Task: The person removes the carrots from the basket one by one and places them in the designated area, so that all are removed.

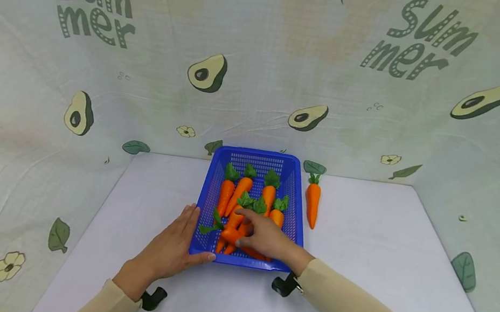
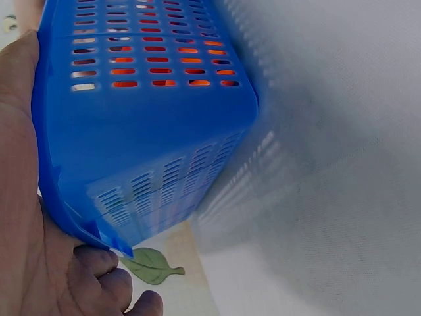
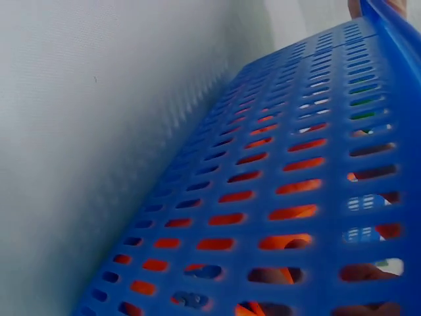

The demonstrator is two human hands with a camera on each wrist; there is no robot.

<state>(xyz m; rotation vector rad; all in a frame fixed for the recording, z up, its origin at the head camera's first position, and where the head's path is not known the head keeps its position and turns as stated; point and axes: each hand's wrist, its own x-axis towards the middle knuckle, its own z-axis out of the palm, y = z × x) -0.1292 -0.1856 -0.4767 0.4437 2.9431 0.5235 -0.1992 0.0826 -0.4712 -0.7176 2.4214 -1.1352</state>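
A blue plastic basket (image 1: 298,229) holds several orange carrots with green leafy tops, such as one carrot (image 1: 225,196) at its left side. My left hand (image 1: 174,245) rests on the basket's near left corner, fingers straight along the left rim and thumb on the front rim. Inside the basket, my right hand (image 1: 268,238) is over the near carrots, thumb and index finger spread apart. Its thumb tip touches a carrot (image 1: 231,236) lying crosswise on others, leaves toward the left. The right hand hides part of these carrots. The right wrist view mostly shows the slotted basket wall (image 3: 296,171).
Another carrot (image 1: 313,201) lies on the white table (image 1: 364,239), just outside the basket's right side. A cloth (image 1: 258,43) printed with avocados and leaves hangs behind the table and at both sides.
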